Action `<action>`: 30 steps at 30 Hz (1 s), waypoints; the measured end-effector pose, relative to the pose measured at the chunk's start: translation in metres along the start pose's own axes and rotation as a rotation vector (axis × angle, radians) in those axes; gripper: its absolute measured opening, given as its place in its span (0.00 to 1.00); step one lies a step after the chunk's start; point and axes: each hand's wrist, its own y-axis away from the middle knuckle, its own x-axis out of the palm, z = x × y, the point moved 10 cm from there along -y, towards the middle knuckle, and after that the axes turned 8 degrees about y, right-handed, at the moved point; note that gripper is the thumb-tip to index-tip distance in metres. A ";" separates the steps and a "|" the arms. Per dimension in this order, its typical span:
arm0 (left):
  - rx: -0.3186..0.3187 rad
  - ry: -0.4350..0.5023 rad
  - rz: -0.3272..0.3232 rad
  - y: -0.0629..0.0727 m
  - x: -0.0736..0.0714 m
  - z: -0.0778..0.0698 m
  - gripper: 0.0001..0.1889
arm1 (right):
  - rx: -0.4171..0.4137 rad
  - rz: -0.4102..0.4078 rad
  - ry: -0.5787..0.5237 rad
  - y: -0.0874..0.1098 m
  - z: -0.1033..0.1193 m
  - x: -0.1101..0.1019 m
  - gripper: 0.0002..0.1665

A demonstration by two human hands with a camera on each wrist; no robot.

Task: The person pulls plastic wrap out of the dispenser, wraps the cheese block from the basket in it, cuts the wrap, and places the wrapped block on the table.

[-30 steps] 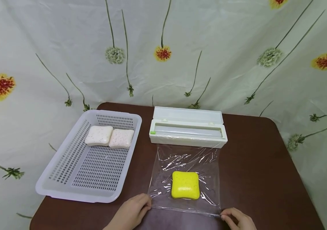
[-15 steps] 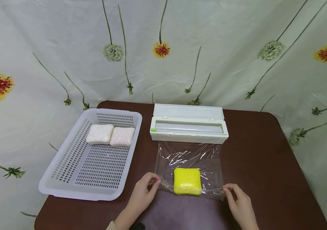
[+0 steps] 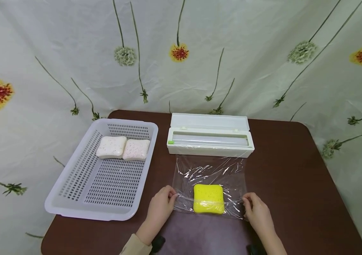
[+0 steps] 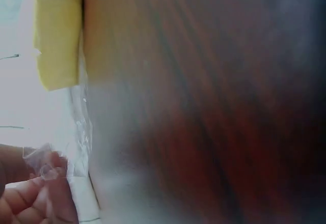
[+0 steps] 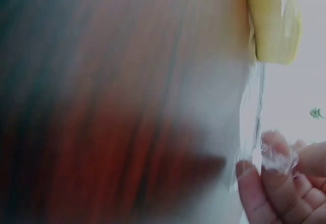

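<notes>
A yellow speckled sponge (image 3: 208, 199) lies on a sheet of clear plastic wrap (image 3: 211, 166) that runs out of the white wrap dispenser (image 3: 211, 150). The sheet's near edge is folded up over the sponge. My left hand (image 3: 161, 205) pinches the left corner of that edge, beside the sponge. On the other side my right hand (image 3: 257, 210) pinches the right corner. Both wrist views show film bunched between fingertips, with the sponge's yellow side (image 4: 58, 35) farther along the sheet.
A pale plastic basket (image 3: 104, 214) with two white speckled sponges, left (image 3: 111, 147) and right (image 3: 136, 149), stands at the left. The dispenser's lid (image 3: 209, 122) is raised at the back. Behind the brown table (image 3: 292, 177) hangs a flowered cloth (image 3: 251, 53).
Both hands have lifted the wrap's near edge and carried it away from me, over the sponge. The sponge, basket and dispenser keep their places on the table; the view has shifted slightly.
</notes>
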 end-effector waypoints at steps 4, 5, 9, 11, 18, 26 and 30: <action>-0.023 -0.109 0.048 -0.001 0.007 -0.001 0.11 | -0.025 0.048 0.055 -0.005 0.006 0.009 0.06; -0.032 -0.130 0.058 -0.001 0.008 -0.001 0.12 | -0.027 0.066 0.069 -0.006 0.007 0.011 0.07; -0.071 -0.180 0.077 -0.003 0.009 0.000 0.16 | -0.006 0.175 0.098 -0.009 0.008 0.021 0.09; -0.081 -0.184 0.067 -0.005 0.008 0.000 0.19 | 0.010 0.214 0.106 -0.010 0.007 0.025 0.10; -0.075 -0.186 0.068 -0.007 0.011 0.000 0.21 | 0.063 0.207 0.104 -0.011 0.003 0.023 0.14; 0.041 -0.171 0.030 -0.004 0.005 -0.015 0.10 | -0.072 0.028 0.128 -0.005 0.019 0.005 0.09; 0.162 -0.137 0.049 0.002 0.001 -0.030 0.08 | -0.153 0.022 0.134 0.005 0.030 -0.002 0.11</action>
